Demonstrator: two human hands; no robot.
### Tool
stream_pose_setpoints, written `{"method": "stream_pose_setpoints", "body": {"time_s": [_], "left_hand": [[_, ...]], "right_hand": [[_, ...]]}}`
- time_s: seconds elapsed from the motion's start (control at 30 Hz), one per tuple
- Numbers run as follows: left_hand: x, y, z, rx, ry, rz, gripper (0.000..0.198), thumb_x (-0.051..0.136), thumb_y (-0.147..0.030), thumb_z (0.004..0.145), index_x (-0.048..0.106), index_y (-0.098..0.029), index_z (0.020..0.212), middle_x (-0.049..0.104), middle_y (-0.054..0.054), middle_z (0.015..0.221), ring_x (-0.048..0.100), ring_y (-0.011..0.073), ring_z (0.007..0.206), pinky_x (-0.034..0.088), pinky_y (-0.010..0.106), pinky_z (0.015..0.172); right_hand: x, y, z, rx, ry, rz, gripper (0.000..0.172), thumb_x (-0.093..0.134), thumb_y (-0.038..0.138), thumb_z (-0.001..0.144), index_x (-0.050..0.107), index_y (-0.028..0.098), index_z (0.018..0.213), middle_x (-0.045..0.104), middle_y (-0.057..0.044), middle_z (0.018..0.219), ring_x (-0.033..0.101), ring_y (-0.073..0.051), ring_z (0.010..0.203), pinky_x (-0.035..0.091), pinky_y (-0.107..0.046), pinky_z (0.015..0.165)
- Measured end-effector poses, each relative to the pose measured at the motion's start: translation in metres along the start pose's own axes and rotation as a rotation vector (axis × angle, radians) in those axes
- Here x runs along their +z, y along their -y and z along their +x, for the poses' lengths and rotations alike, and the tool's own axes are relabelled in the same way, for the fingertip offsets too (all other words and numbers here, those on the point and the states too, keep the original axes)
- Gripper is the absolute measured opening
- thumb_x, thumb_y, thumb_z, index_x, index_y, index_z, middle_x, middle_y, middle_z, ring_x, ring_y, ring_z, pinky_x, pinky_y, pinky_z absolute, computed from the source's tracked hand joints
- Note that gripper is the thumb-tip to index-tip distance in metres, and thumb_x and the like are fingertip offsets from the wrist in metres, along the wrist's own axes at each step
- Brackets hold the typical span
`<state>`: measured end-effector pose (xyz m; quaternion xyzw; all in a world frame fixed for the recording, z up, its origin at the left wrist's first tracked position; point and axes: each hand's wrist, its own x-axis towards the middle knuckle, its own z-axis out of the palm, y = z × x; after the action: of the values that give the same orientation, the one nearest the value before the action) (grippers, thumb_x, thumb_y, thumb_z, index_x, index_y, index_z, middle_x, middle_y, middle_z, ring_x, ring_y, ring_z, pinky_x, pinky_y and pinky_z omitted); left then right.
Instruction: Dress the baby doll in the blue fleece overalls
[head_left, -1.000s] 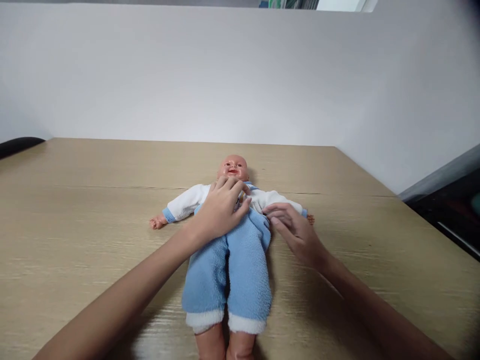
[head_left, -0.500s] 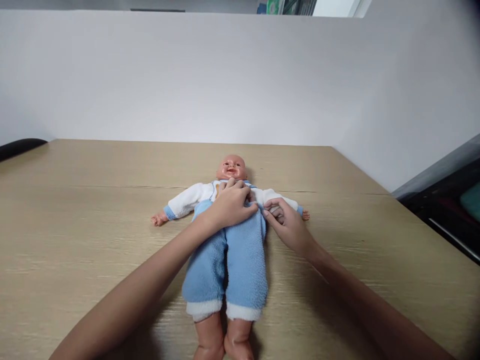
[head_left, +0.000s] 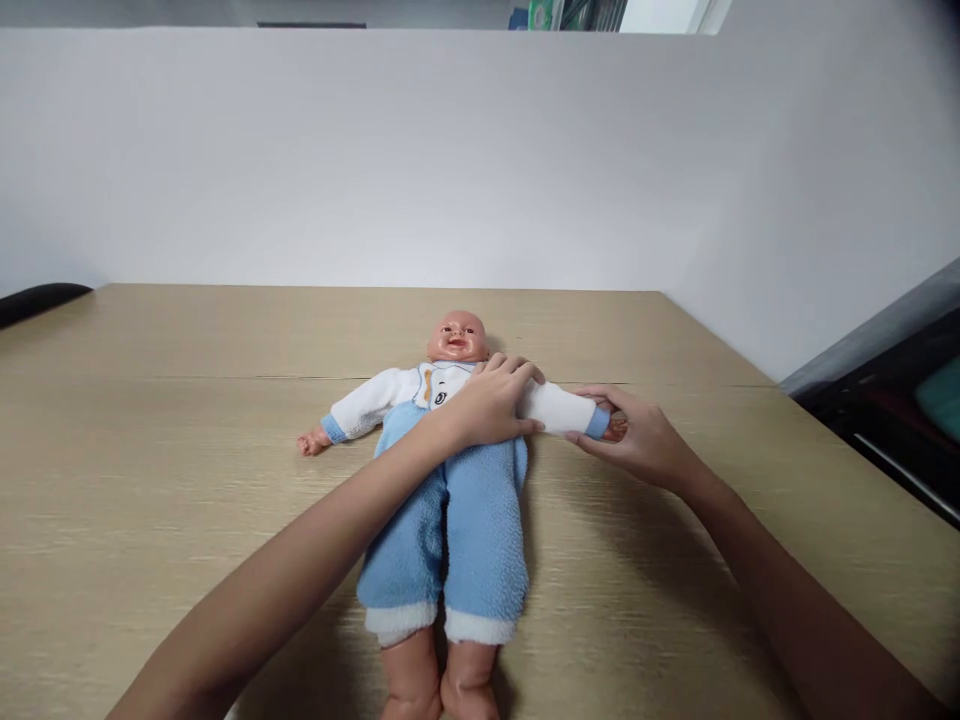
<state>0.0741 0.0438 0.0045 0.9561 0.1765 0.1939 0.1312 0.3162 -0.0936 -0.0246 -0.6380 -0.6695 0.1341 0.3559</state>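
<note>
A baby doll (head_left: pixel 457 337) in a white top and blue trousers (head_left: pixel 486 540) lies on its back on the wooden table, feet toward me. My left hand (head_left: pixel 496 400) is wrapped over the doll's shoulder and upper sleeve at the right of its chest. At the cuff of that same white sleeve (head_left: pixel 561 408), my right hand (head_left: pixel 634 435) grips the blue cuff and wrist between thumb and fingers. The doll's other arm (head_left: pixel 360 408) is stretched out to the left.
The wooden table (head_left: pixel 187 480) has a seam across it behind the doll. A pale wall (head_left: pixel 375 170) rises behind. Black objects stand beyond the table at the right (head_left: pixel 900 400) and left edge (head_left: pixel 45 300).
My right hand has moved right, from the trousers' waist to the sleeve cuff. My left hand has shifted right from the chest to the shoulder, uncovering a print on the top.
</note>
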Motion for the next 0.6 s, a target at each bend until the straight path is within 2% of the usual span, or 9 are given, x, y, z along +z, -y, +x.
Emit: {"method": "stream_pose_setpoints", "body": {"time_s": [0.07, 0.13, 0.23, 0.33, 0.4, 0.5, 0.6], "left_hand": [[0.006, 0.001, 0.000, 0.020, 0.005, -0.002, 0.060, 0.085, -0.033, 0.085, 0.058, -0.020, 0.137, 0.067, 0.013, 0.138, 0.058, 0.0346, 0.123, 0.047, 0.048, 0.108], [0.010, 0.001, -0.003, 0.007, -0.031, -0.012, 0.053, 0.079, -0.028, 0.086, 0.059, -0.020, 0.135, 0.069, 0.012, 0.133, 0.059, 0.0338, 0.120, 0.047, 0.048, 0.106], [0.010, 0.001, -0.009, -0.016, -0.112, -0.064, 0.042, 0.072, -0.023, 0.088, 0.063, -0.021, 0.129, 0.072, 0.010, 0.125, 0.061, 0.0317, 0.115, 0.048, 0.046, 0.104], [0.007, 0.001, -0.014, -0.025, -0.197, -0.172, 0.042, 0.072, -0.020, 0.086, 0.065, -0.020, 0.127, 0.074, 0.010, 0.123, 0.061, 0.0300, 0.112, 0.048, 0.044, 0.103], [0.005, 0.003, -0.016, -0.047, -0.269, -0.253, 0.042, 0.073, -0.020, 0.085, 0.066, -0.019, 0.126, 0.074, 0.010, 0.123, 0.062, 0.0296, 0.113, 0.048, 0.043, 0.103], [0.002, 0.008, -0.020, -0.091, -0.378, -0.388, 0.039, 0.074, -0.025, 0.087, 0.067, -0.019, 0.124, 0.074, 0.011, 0.123, 0.064, 0.0294, 0.114, 0.049, 0.044, 0.105], [0.002, 0.015, -0.025, -0.139, -0.463, -0.600, 0.040, 0.075, -0.028, 0.087, 0.068, -0.019, 0.126, 0.075, 0.010, 0.127, 0.067, 0.0290, 0.119, 0.051, 0.042, 0.107]], "right_hand": [[0.001, 0.018, -0.003, 0.060, -0.111, 0.063, 0.050, 0.087, 0.054, 0.084, 0.072, 0.028, 0.124, 0.080, -0.010, 0.120, 0.076, -0.035, 0.107, 0.060, -0.046, 0.094], [0.005, 0.032, -0.005, 0.087, -0.156, 0.117, 0.053, 0.087, 0.058, 0.083, 0.071, 0.028, 0.124, 0.079, -0.009, 0.116, 0.076, -0.034, 0.104, 0.061, -0.046, 0.093], [0.015, 0.039, -0.007, 0.090, -0.105, 0.228, 0.068, 0.084, 0.059, 0.087, 0.060, 0.030, 0.143, 0.074, -0.010, 0.129, 0.073, -0.032, 0.112, 0.061, -0.044, 0.096], [0.027, 0.029, -0.010, 0.078, -0.045, 0.321, 0.085, 0.084, 0.058, 0.088, 0.044, 0.029, 0.157, 0.060, -0.014, 0.154, 0.066, -0.034, 0.134, 0.059, -0.044, 0.108], [0.036, 0.018, -0.011, 0.087, 0.013, 0.311, 0.090, 0.086, 0.058, 0.086, 0.042, 0.028, 0.159, 0.055, -0.016, 0.160, 0.065, -0.037, 0.136, 0.059, -0.048, 0.109], [0.050, 0.009, -0.012, 0.029, 0.099, 0.199, 0.072, 0.082, 0.054, 0.091, 0.053, 0.027, 0.151, 0.062, -0.016, 0.152, 0.068, -0.038, 0.130, 0.058, -0.055, 0.110], [0.067, 0.013, -0.011, -0.121, 0.133, 0.152, 0.050, 0.071, 0.046, 0.100, 0.059, 0.029, 0.146, 0.066, -0.013, 0.147, 0.062, -0.036, 0.138, 0.050, -0.059, 0.119]]}}
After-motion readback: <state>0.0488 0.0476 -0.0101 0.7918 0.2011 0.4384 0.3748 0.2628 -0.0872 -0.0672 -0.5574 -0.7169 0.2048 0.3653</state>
